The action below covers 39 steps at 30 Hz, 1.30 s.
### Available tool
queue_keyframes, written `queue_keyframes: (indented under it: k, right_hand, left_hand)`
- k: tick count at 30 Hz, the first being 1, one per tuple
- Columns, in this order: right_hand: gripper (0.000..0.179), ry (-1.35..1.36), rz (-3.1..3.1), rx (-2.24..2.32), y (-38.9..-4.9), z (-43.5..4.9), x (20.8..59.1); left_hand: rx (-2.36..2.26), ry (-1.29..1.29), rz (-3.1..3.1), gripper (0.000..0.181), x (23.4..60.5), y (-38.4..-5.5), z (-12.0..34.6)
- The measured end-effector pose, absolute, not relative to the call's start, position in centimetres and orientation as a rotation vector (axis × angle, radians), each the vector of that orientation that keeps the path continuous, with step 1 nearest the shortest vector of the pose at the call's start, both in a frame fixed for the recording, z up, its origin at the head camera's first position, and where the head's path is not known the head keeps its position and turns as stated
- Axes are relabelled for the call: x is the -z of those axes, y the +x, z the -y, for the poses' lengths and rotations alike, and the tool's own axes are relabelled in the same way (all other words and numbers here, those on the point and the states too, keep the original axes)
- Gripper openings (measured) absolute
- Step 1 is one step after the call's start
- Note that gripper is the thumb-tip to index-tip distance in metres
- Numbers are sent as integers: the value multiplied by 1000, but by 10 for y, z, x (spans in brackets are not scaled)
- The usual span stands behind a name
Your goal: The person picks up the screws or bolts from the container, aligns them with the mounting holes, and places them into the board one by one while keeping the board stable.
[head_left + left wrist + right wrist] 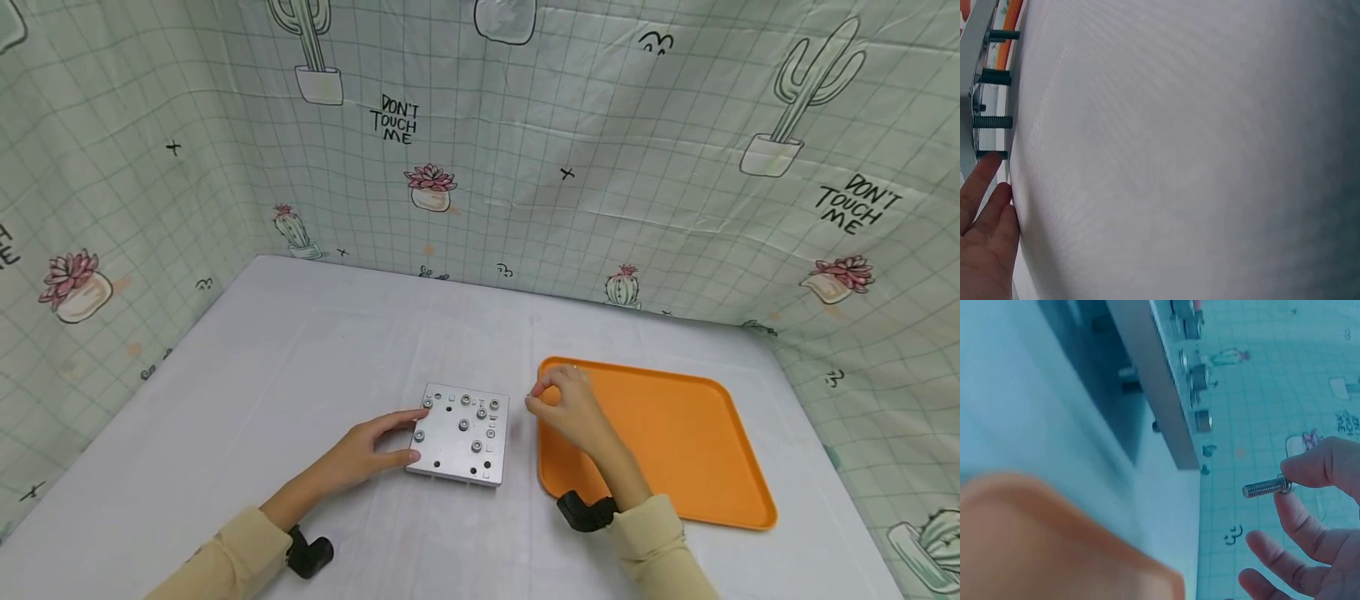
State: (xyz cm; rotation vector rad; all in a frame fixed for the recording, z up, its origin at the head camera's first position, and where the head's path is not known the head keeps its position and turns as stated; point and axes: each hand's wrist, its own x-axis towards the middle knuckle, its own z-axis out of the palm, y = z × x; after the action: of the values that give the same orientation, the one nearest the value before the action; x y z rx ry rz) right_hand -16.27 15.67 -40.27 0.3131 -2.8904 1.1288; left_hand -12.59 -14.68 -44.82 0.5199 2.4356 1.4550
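A square silver metal plate [448, 450] lies near the middle of the table, with several socket-head screws and open holes in its top. In the left wrist view, threaded screw ends [992, 122] stick out under it. My left hand [365, 450] holds the plate's left side, thumb and index finger apart on its edge; one fingertip touches a screw end. To the right of the plate, my right hand [572, 410] pinches a screw [1264, 488] with a washer by its head between thumb and index finger. Its threaded end points away from the fingertips.
An orange tray [675, 442] lies to the right of the plate, partly under my right hand and forearm. A white cloth [225, 392] covers the table. Behind hangs a checked curtain [510, 125] printed with cacti. A black wrist camera [309, 554] sits on my left wrist.
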Motion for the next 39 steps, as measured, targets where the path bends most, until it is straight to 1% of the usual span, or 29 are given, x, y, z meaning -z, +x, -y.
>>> queue_keyframes:
  k: [10, 18, 27, 39]
  right_hand:
    - [9, 402, 2852, -1243, -166, -119, 402]
    - [5, 483, 2884, -1219, -167, -97, 402]
    - [6, 542, 2879, -1230, -168, -82, 405]
    - [5, 527, 2917, -1171, -174, -72, 412]
  left_hand:
    - [-1460, 541, -2438, 58, 449, -126, 148]
    - [-1459, 539, -2427, 57, 450, -127, 146]
    - [-1461, 546, -2441, 57, 450, -127, 147]
    - [-1442, 582, -2474, 55, 450, -126, 147]
